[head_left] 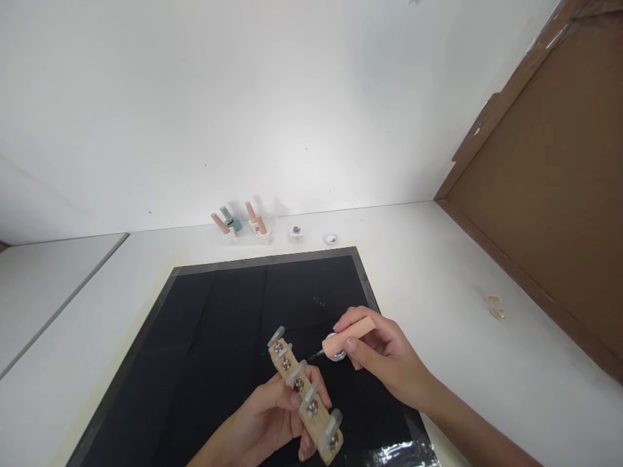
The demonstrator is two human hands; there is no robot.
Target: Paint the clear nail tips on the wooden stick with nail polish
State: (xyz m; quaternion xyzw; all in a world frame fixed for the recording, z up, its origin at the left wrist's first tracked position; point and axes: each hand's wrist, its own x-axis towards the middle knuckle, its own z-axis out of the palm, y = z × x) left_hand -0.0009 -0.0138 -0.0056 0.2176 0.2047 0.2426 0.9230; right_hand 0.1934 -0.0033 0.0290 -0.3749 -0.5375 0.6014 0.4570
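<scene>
My left hand (275, 412) is closed around a wooden nail-tip stand (317, 427), tilted over the black mat. Several pale, translucent false nails (296, 371) sit along it on round metal mounts. Between the thumb and fingers of my right hand (394, 360) is a nail polish brush (351, 335) with a pink handle. Its dark bristles point left, close to the middle false nail; whether they touch it I cannot tell. A small round silvery-white dish (335, 356) shows just behind the brush handle, near my right fingers, and is partly hidden.
The black mat (219, 337) has taped edges on a white table. Along the back stand nail polish bottles (263, 232), an uncapped small jar (296, 233) and a little white dish (331, 239). Two small beige pieces (497, 314) lie right, near a cardboard wall (549, 194).
</scene>
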